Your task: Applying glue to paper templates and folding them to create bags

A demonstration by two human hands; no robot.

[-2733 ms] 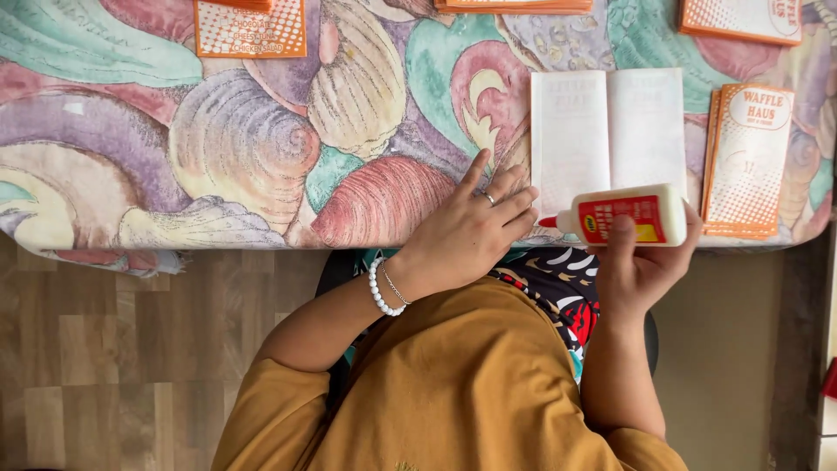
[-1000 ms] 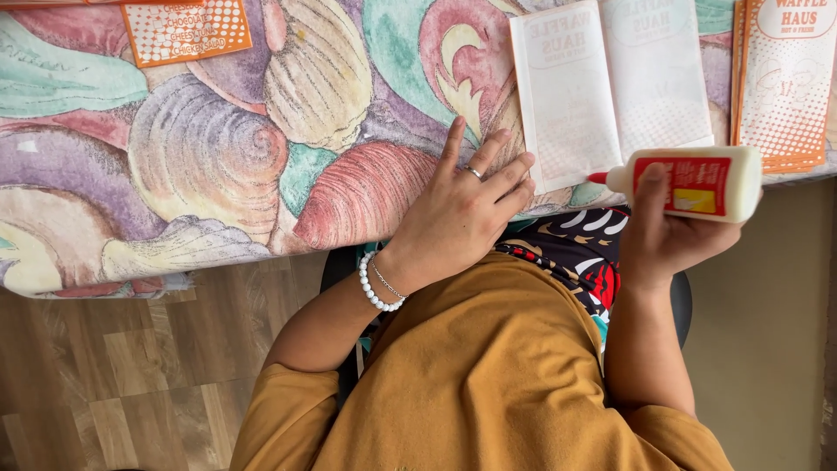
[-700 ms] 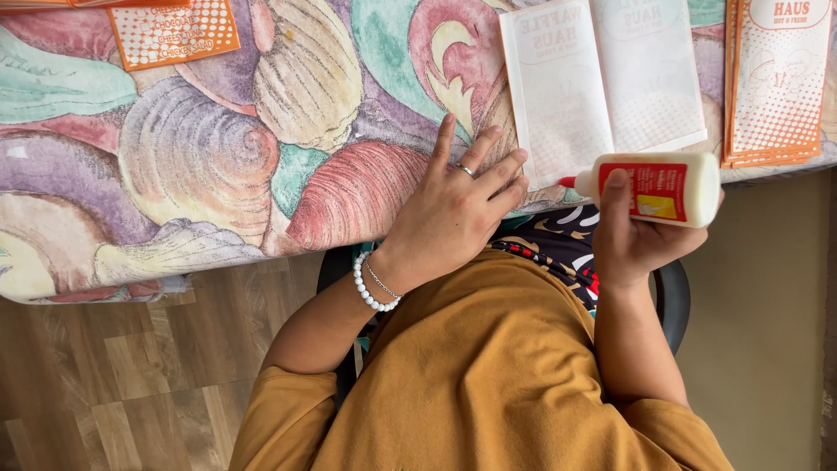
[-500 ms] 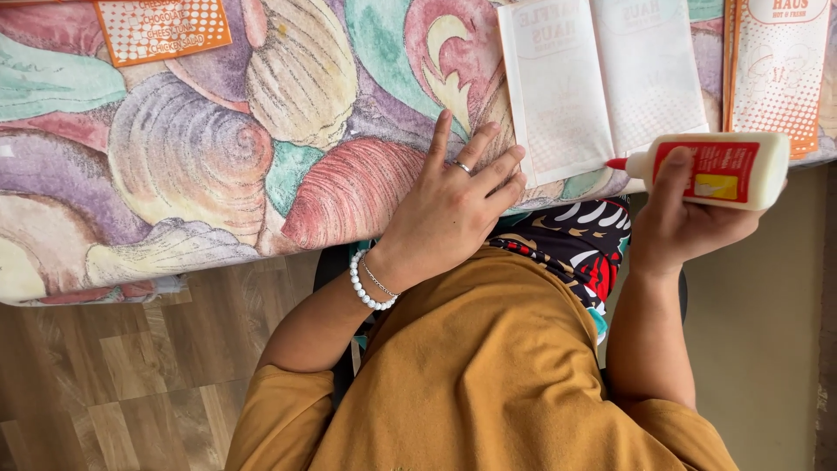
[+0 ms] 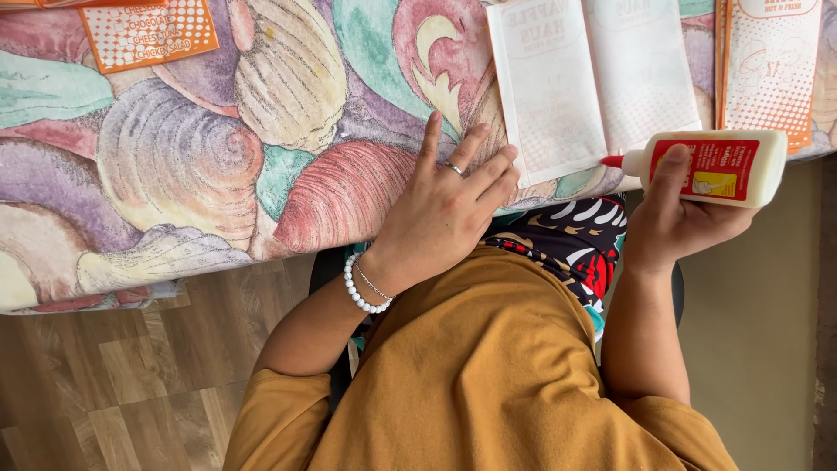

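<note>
My left hand (image 5: 445, 205) lies flat, fingers spread, on the shell-patterned tablecloth (image 5: 218, 157), its fingertips at the left edge of an open white folded sheet (image 5: 593, 83). It wears a ring and a white bead bracelet. My right hand (image 5: 676, 222) grips a white glue bottle (image 5: 719, 167) with a red label. The bottle lies sideways at the table's near edge, and its red nozzle points left at the sheet's lower right corner.
A stack of orange-and-white printed sheets (image 5: 767, 61) lies right of the open sheet. An orange dotted card (image 5: 148, 33) sits at the far left of the table. Wooden floor (image 5: 131, 375) shows below the table edge on the left.
My right hand has carried the glue bottle to the right and up, bringing its nozzle to the sheet's lower corner. My left hand stays flat on the cloth.
</note>
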